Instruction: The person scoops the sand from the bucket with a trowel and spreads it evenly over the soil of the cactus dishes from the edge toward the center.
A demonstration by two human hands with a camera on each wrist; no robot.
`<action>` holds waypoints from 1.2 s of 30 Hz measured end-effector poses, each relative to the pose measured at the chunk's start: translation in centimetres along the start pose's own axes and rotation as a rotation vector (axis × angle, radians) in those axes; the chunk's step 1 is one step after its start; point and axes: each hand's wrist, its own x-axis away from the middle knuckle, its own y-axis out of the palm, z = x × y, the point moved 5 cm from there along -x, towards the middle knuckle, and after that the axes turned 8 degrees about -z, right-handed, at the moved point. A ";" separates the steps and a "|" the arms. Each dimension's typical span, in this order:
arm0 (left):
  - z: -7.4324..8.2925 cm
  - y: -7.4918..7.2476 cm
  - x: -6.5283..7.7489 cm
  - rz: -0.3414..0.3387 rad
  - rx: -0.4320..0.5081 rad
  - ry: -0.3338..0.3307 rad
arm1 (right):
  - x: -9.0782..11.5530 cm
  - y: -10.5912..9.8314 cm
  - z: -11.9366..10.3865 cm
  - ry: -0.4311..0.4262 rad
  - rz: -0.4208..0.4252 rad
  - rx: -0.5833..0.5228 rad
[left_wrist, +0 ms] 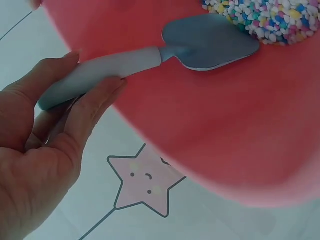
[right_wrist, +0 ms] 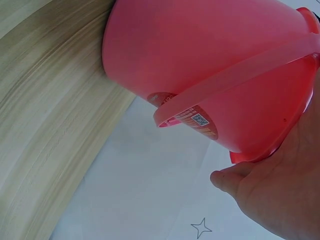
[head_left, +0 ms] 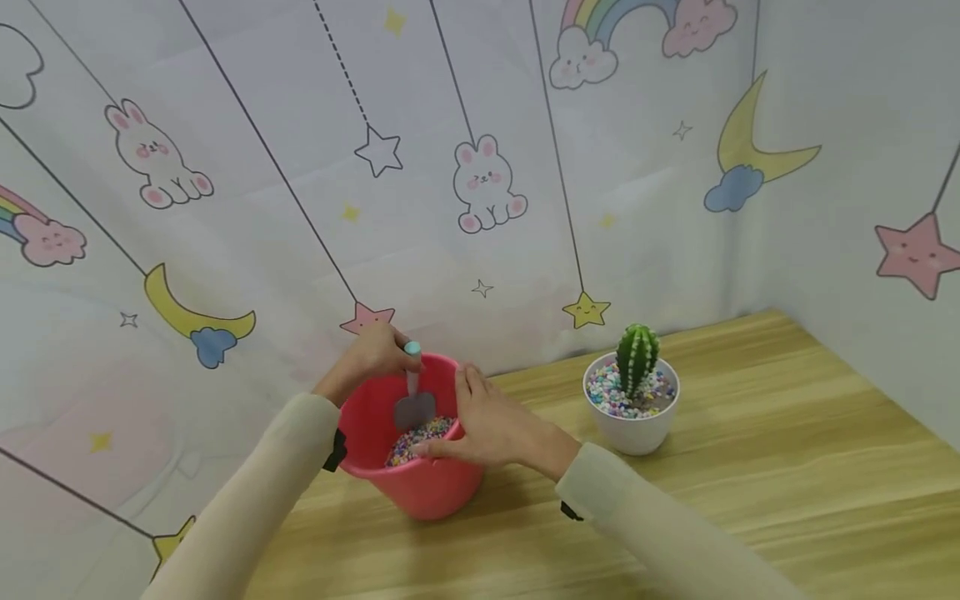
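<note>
A red bucket (head_left: 427, 492) stands on the wooden table, with many small multicoloured pebbles (head_left: 422, 437) inside. My left hand (head_left: 378, 348) grips the pale handle of a small shovel (head_left: 414, 410), its fingers and thumb wrapped near the teal end. In the left wrist view the shovel's grey-blue blade (left_wrist: 210, 42) is inside the bucket, beside the pebble pile (left_wrist: 275, 20), with no pebbles on its visible face. My right hand (head_left: 498, 425) holds the bucket's right rim, thumb toward the inside and fingers spread along the edge. The bucket's handle (right_wrist: 235, 75) hangs down its outer side.
A cactus (head_left: 637, 358) stands in a white pot (head_left: 633, 433) topped with coloured pebbles, to the right of the bucket. The wooden table (head_left: 750, 483) meets a white curtain (head_left: 420, 233) printed with rabbits, stars and moons behind it.
</note>
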 end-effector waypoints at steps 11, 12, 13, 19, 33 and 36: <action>-0.6 0.0 -0.8 0.019 0.071 -0.071 | 0.0 -0.9 -0.2 -0.005 0.017 0.006; -0.7 0.1 -0.9 0.022 0.083 -0.074 | 0.0 -1.0 -0.2 -0.009 0.021 0.006; -0.8 0.2 -0.9 0.023 0.093 -0.078 | 0.0 -1.0 -0.2 -0.012 0.023 0.006; -1.1 0.5 -1.2 0.013 0.088 -0.082 | 0.1 -0.9 -0.2 -0.009 0.013 0.004; -2.0 0.8 -1.0 -0.074 0.115 -0.130 | 0.1 0.0 -0.5 -0.004 -0.008 0.009; -1.9 0.6 -1.2 -0.074 0.132 -0.126 | 0.1 -0.3 -0.4 -0.006 0.003 0.003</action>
